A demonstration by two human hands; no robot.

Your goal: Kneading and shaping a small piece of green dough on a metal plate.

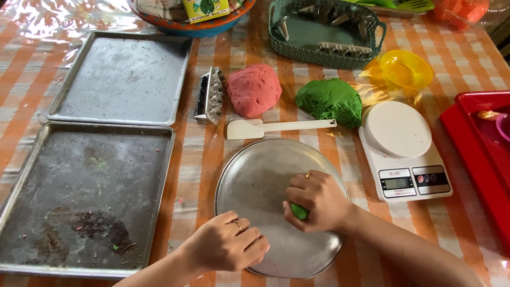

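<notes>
Right hand (317, 200) cupped over soft green dough (299, 211), left hand (229, 245) fisted empty on round metal pan (255, 175)

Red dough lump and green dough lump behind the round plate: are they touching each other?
Apart. The head view shows a strip of striped tablecloth between the red dough lump and the green dough lump.

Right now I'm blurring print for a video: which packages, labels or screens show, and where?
Carton: top edge, in the blue-rimmed bowl; yellow and green, with a plant picture.
Scale screen: right of the round tray; small grey display on a white scale.
Button label: beside the screen; red and dark.
</notes>
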